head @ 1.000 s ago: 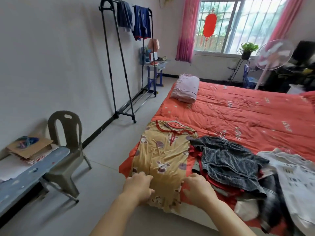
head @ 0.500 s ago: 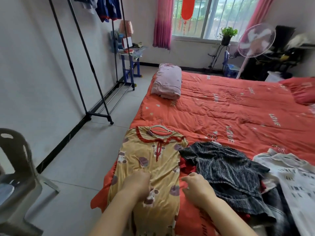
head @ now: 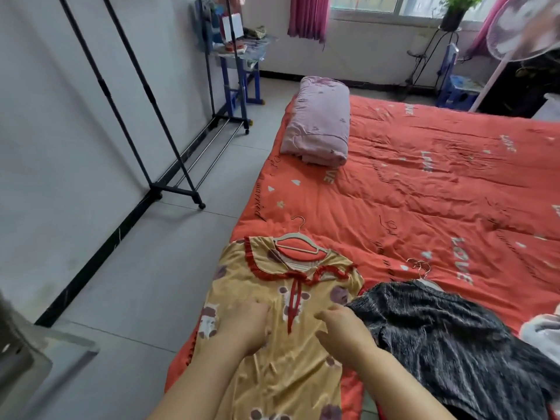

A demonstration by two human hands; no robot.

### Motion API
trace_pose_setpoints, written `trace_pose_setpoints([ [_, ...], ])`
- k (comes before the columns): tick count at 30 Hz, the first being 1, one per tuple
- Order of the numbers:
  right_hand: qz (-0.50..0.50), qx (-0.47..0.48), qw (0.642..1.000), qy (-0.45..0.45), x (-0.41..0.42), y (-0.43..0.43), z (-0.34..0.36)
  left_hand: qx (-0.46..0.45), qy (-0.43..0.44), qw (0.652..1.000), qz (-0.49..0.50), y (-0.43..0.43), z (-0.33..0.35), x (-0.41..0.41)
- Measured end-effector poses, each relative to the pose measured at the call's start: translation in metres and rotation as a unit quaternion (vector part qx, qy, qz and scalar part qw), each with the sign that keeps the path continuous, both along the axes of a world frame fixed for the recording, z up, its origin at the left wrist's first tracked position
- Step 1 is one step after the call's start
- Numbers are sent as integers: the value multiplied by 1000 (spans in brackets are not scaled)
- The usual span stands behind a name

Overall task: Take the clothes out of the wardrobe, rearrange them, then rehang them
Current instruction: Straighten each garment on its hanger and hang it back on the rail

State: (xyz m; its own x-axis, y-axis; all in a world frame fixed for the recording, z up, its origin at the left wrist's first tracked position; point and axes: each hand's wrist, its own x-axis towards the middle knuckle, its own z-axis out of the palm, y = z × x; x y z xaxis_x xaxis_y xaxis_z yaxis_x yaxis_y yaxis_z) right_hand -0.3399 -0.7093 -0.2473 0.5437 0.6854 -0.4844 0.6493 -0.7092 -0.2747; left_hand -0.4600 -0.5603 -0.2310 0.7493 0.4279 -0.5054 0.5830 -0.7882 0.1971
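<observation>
One bed [head: 424, 177] is our landmark, and one clothes rack [head: 145, 95] stands off its left side. Two garments lie at its near corner: the yellow dress [head: 288, 374], spread flat on one white hanger [head: 298, 245], and a dark garment [head: 439, 334] just to the right. We judge this as smoothing the dress; next we must lift it by the hanger. Our left hand [head: 245, 325] presses flat on the dress; our right hand [head: 342, 331] bends its fingers at the dress's edge, and we cannot tell if it pinches

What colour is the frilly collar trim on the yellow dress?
The collar trim is red, like the ribbon below it; clearest in the head view.
</observation>
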Motion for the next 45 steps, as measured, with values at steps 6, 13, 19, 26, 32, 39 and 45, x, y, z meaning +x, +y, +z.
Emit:
trace_pose_setpoints([
  [6,8,1,1000,21,94,75,-73,-3,2,1000,6,52,-62,96],
  [13,-26,10,1000,-8,194,147,-169,11,-3,999,-35,99,-145,210],
  [19,-78,33,996,-28,240,194,-237,11,-15,1000,-17,129,-208,246],
  [26,-137,140,980,-37,236,196,-250,20,-68,997,33,136,-232,237],
  [32,-77,355,928,-84,192,175,-180,91,-141,983,80,140,-182,202],
  [39,24,420,901,-109,114,164,-85,98,-215,964,122,135,-99,112],
  [45,113,459,878,-78,24,153,-4,139,-360,908,165,105,-32,-2],
])
